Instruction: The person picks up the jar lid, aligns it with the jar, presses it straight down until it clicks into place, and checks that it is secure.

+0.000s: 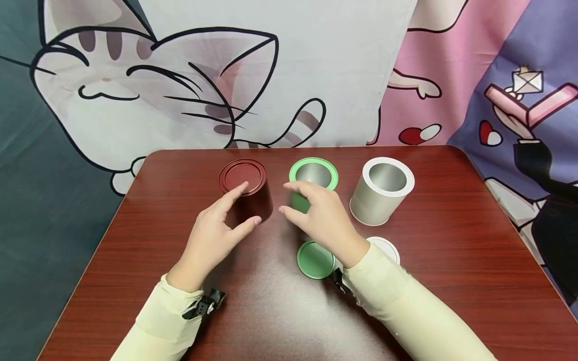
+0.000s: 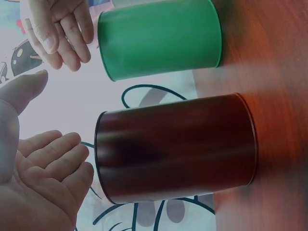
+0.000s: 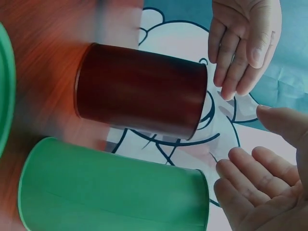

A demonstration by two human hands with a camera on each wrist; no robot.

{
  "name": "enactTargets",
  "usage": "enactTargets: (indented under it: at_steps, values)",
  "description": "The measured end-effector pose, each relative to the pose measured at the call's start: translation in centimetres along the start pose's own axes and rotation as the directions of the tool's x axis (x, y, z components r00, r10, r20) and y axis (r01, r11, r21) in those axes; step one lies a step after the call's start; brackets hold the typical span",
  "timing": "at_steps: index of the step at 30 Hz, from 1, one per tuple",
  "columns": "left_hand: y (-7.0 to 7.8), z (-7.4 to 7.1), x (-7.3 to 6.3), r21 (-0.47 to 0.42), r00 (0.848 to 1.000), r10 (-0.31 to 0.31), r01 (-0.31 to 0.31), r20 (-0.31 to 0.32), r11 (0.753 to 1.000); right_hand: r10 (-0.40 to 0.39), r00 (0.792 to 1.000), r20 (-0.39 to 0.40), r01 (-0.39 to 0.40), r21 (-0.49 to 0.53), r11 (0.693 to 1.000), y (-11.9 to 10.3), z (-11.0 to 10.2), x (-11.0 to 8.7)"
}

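Note:
A dark red can with its lid on stands upright at the left of the table. My left hand hovers by its near side, fingers spread and holding nothing; in the left wrist view its fingertips lie close to the lid end of the red can. A green can without a lid stands in the middle, partly hidden by my right hand, which is held above the table with fingers extended and nothing in its grasp. The green lid lies flat below my right wrist.
An open white can stands right of the green one. A white lid lies partly behind my right sleeve. The wooden table ends at a back edge before a cloth printed with cartoons.

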State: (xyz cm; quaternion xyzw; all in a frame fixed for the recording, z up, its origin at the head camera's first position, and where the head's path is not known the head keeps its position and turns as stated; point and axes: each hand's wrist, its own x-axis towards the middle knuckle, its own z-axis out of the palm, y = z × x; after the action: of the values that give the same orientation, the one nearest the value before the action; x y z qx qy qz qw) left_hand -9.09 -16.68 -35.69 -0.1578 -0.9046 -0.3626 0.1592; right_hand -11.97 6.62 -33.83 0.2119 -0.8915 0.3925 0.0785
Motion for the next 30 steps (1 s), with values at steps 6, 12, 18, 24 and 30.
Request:
enactTargets:
  at_steps: [6,12,18,24,30]
  values:
    - [0.0,0.5,-0.4,-0.01,1.0,0.001,0.0,0.022,1.0,-0.022,1.0,-0.021,0.022,0.01,1.0,0.5,0.1,-0.7]
    - [0.2,0.8,-0.8,-0.025,1.0,0.002,-0.002,0.019,1.0,-0.017,0.999,-0.034,0.018,0.026,1.0,0.9,0.0,-1.3]
    - [0.4,1.3,-1.3,-0.053,1.0,0.028,-0.027,0.01,0.998,-0.008,1.0,-0.028,0.008,0.012,1.0,1.5,-0.2,-1.9]
    - [0.7,2.0,-1.6,-0.051,0.999,0.038,-0.036,0.025,0.998,-0.014,0.999,-0.042,0.015,0.024,1.0,2.3,-0.6,-2.6]
    - [0.7,2.8,-2.0,-0.062,0.997,0.023,-0.018,0.079,0.998,-0.026,0.999,-0.045,0.027,0.008,1.0,3.2,-0.9,-3.4]
